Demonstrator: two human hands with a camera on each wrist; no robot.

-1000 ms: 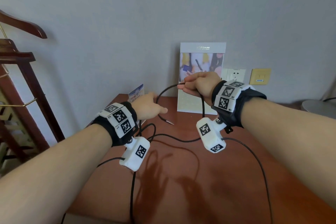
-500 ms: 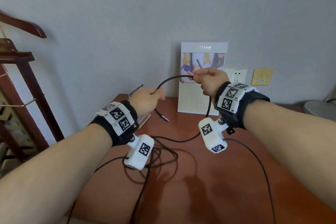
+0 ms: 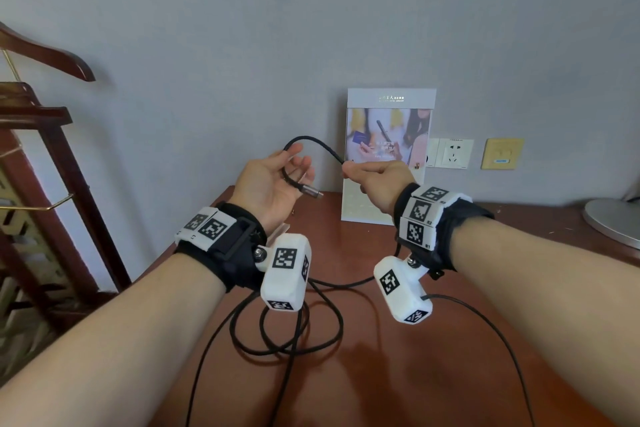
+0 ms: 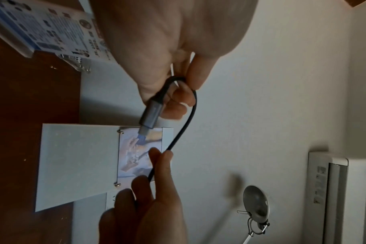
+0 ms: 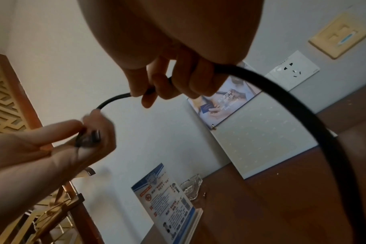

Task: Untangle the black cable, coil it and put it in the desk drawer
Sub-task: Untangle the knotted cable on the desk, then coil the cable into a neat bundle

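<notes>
- Head view: the cable (image 3: 313, 144) is held above the desk (image 3: 398, 357) between both hands; its remainder lies looped on the wood.
- Left wrist view: the plug (image 4: 152, 113) end is grasped by the left hand (image 4: 169, 49).
- Right wrist view: the cable is pinched by the right hand (image 5: 173, 49).

Grey wall (image 3: 311, 28) behind a reddish wooden desk (image 3: 398, 374); wooden hanger stand (image 3: 52, 156) at left

Soft daylight; wrist views dim, blurred, warped at edges.
</notes>
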